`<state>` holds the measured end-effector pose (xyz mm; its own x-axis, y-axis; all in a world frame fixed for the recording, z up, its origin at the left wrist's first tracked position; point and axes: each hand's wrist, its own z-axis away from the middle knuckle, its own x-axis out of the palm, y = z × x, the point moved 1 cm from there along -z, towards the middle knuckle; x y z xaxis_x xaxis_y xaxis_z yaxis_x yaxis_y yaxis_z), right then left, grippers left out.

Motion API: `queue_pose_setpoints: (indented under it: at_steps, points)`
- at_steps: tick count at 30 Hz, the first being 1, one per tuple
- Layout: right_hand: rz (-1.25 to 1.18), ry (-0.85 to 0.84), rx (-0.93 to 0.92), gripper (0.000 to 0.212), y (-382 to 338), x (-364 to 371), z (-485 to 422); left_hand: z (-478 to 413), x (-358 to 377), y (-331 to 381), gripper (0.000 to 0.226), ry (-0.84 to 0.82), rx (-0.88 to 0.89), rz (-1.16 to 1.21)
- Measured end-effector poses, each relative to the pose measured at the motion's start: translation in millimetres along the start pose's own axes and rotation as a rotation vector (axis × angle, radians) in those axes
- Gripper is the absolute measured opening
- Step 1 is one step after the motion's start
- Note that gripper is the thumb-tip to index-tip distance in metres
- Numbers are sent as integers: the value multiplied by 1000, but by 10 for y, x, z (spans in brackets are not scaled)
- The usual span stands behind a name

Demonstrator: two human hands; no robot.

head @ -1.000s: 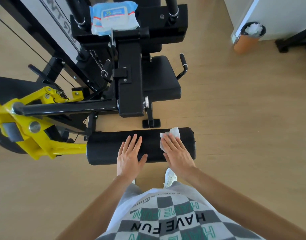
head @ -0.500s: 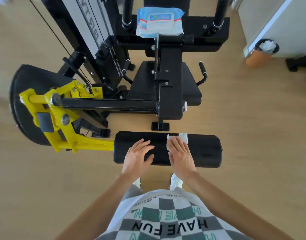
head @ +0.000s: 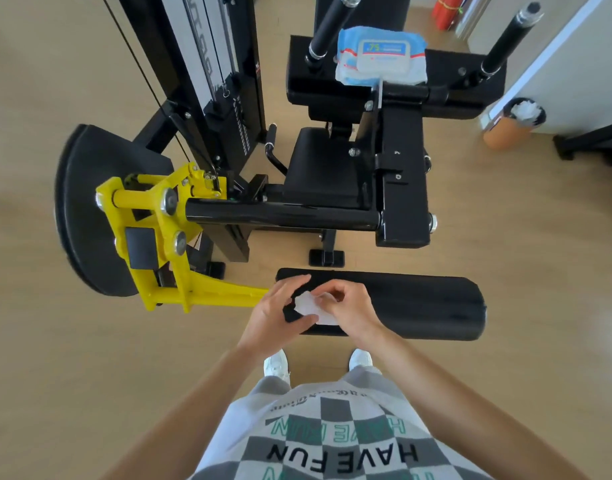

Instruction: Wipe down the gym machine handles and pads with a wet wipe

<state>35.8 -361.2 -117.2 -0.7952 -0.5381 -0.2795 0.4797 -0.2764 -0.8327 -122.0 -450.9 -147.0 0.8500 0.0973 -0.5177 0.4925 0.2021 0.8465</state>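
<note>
A black roller pad (head: 418, 306) lies crosswise in front of me, fixed to a yellow lever arm (head: 207, 292) of the gym machine. Above the pad's left end both hands meet around a white wet wipe (head: 309, 306). My right hand (head: 353, 311) holds the wipe with curled fingers. My left hand (head: 276, 315) pinches its left edge between thumb and fingers. The black seat pad (head: 318, 168) and a side handle (head: 273, 150) sit farther back. Two upright black handles (head: 328, 26) (head: 509, 36) rise at the far end.
A blue pack of wet wipes (head: 382, 57) rests on the machine's upper black pad (head: 467, 95). The weight stack frame (head: 207, 81) stands at left, with a black cam plate (head: 82, 209). An orange bin (head: 512, 124) with used wipes stands on the wooden floor at right.
My right hand has lifted the wipe off the pad and curled around it. My left hand has left the pad and taken the wipe's edge. The view has shifted left.
</note>
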Motion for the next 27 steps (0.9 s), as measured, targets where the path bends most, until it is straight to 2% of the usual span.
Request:
queue_pose_setpoints:
  at_steps: [2, 5, 7, 9, 13, 16, 20, 24, 27]
  points:
    - [-57, 5, -4, 16, -100, 129, 33, -11, -53, 27, 50, -10, -2, 64]
    - [-117, 17, -27, 14, -204, 253, 34, -12, -155, 13, 25, 20, -118, 120]
    - [-83, 29, -55, 19, -199, 281, 3, 1, -228, -73, 22, 105, -191, 103]
    - [59, 43, -91, 27, -140, 265, -59, -5, -322, -196, 19, 224, -299, 49]
    - [542, 27, -250, 37, 57, 198, -140, -96, -413, -450, 10, 378, -547, -13]
    - [807, -20, -373, 43, 222, 211, -69, -195, -334, -490, 15, 366, -640, 23]
    - [1009, -114, -378, 61, 397, 234, 47, -261, -131, -388, 8, 212, -622, 208]
    - [1072, -167, -422, 71, 463, 180, 28, -163, -77, -397, 43, 242, -603, 204]
    - [1079, -197, -421, 77, 450, 147, -30, -120, -81, -404, 49, 215, -527, 89]
